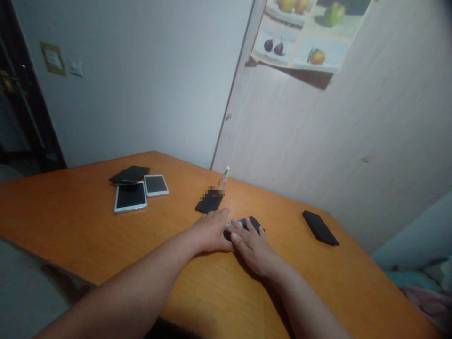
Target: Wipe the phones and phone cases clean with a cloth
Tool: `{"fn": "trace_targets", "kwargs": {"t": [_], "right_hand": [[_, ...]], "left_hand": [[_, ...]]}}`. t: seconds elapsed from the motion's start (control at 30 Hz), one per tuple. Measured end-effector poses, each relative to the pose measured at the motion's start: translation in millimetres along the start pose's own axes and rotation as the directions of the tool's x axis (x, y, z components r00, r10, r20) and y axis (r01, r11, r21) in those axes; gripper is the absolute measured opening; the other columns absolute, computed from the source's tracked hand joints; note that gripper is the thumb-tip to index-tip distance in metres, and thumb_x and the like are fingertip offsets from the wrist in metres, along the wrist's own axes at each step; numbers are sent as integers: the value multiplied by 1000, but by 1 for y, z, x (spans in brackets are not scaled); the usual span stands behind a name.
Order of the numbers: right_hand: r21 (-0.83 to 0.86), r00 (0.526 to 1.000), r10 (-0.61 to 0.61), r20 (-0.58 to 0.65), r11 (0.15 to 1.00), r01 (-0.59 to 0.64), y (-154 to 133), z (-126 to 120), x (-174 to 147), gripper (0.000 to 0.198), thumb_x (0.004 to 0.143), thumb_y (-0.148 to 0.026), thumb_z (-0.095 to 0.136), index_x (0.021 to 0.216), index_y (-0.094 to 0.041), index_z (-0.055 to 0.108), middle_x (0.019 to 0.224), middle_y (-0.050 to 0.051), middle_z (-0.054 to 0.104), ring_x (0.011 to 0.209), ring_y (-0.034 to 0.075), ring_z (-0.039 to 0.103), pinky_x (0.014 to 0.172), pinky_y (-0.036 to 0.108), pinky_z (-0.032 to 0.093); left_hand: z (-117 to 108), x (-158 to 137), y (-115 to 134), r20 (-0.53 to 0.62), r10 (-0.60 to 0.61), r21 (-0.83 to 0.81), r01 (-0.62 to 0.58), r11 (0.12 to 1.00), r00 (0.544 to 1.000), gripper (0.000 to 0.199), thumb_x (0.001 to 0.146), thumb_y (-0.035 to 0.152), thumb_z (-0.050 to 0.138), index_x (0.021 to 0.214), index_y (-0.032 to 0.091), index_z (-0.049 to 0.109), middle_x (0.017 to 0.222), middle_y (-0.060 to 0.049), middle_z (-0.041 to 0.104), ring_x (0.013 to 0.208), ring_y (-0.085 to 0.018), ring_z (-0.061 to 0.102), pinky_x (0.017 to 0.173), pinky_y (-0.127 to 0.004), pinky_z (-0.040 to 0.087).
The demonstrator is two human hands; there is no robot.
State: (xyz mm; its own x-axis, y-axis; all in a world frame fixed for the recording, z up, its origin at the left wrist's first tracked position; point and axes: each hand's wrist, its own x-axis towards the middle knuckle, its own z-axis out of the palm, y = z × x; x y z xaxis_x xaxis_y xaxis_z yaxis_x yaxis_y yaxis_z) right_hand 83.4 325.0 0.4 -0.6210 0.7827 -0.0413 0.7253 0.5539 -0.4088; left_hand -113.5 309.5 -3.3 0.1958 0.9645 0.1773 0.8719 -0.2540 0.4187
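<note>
A flat black device [256,223], partly covered by both hands, lies on the wooden table in front of me; whether it is a phone or a small tablet I cannot tell. My left hand [212,230] grips its left edge, thumb on the near side and fingers on the far side. Lying over its top is my right hand [252,245], palm down with the fingers spread. Something whitish [230,226] shows by the right fingertips, too small to name. Just beyond the left hand rests a black flat case or device [209,201], its far end pixelated.
A small clear bottle [225,179] stands near the wall. At the left are two white-framed tablets [130,197] [156,185] and a dark flat stack [130,174]. Another black flat item [320,228] lies at the right of the table [212,301]. A fruit poster [300,37] hangs above.
</note>
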Motion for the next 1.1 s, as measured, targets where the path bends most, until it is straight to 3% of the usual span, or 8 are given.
{"fn": "trace_targets", "kwargs": {"t": [0.13, 0.3, 0.4, 0.53, 0.77, 0.9, 0.97, 1.1], "right_hand": [[-65, 989, 121, -90, 990, -127, 4, -3, 2, 53, 103, -55, 25, 150, -37, 43, 162, -1, 29, 152, 38, 2, 113, 72, -4], [-21, 1000, -26, 6, 999, 26, -2, 0, 2, 54, 103, -57, 21, 149, -39, 44, 163, -2, 28, 153, 35, 3, 114, 70, -3], [-52, 990, 120, -76, 991, -125, 15, -2, 10, 53, 103, -55, 21, 149, -38, 44, 162, -2, 30, 152, 36, 5, 113, 72, -2], [-73, 932, 313, -183, 941, -330, 37, -7, 16, 55, 103, -54, 22, 154, -35, 35, 163, 1, 26, 151, 41, 7, 110, 77, 2], [-109, 998, 52, -42, 992, -57, 14, -2, 8, 55, 103, -57, 20, 151, -37, 40, 162, -2, 29, 153, 32, 8, 114, 71, 0], [-135, 956, 261, -133, 951, -279, 23, -9, 12, 56, 103, -57, 18, 152, -38, 37, 163, -3, 27, 153, 35, 7, 113, 74, 3], [-152, 940, 306, -148, 933, -328, 23, -10, 11, 57, 103, -57, 19, 153, -36, 35, 164, -2, 25, 152, 36, 5, 113, 74, 4], [-131, 996, 87, -35, 987, -91, 0, -5, 1, 56, 103, -58, 18, 151, -38, 39, 163, -4, 28, 153, 33, 3, 115, 70, -1]], "left_hand": [[2, 1, -1, -2, -10, -2, 10, 1000, 1000, 97, 54, 65, 78, 134, 21, 43, 140, -17, 55, 129, -39, 53, 102, -46, 46], [1, 0, 0, -1, 11, 6, -11, 1000, 1000, 85, 65, 57, 71, 136, 20, 42, 142, -18, 54, 132, -38, 50, 104, -46, 45], [-2, -1, 3, 17, -13, 12, 12, 1000, 1000, 96, 60, 61, 74, 139, 18, 39, 145, -19, 51, 132, -40, 50, 104, -48, 44], [-6, -2, 7, 36, -31, 20, 31, 999, 999, 102, 57, 63, 77, 140, 19, 39, 144, -19, 52, 128, -40, 53, 102, -47, 46], [-3, -1, 4, 9, 8, 34, -8, 999, 1000, 92, 60, 62, 74, 136, 21, 43, 144, -16, 53, 128, -37, 53, 103, -45, 45], [-5, -2, 5, 30, -7, 51, 5, 999, 1000, 98, 61, 63, 73, 141, 20, 38, 146, -17, 51, 130, -38, 52, 105, -47, 44], [-6, -3, 6, 31, -6, 65, 4, 998, 1000, 98, 61, 63, 72, 141, 19, 38, 146, -17, 51, 130, -38, 51, 104, -48, 45], [-6, -4, 6, 14, 17, 82, -19, 996, 1000, 84, 66, 59, 68, 136, 19, 43, 141, -17, 55, 126, -37, 55, 101, -48, 47]]}}
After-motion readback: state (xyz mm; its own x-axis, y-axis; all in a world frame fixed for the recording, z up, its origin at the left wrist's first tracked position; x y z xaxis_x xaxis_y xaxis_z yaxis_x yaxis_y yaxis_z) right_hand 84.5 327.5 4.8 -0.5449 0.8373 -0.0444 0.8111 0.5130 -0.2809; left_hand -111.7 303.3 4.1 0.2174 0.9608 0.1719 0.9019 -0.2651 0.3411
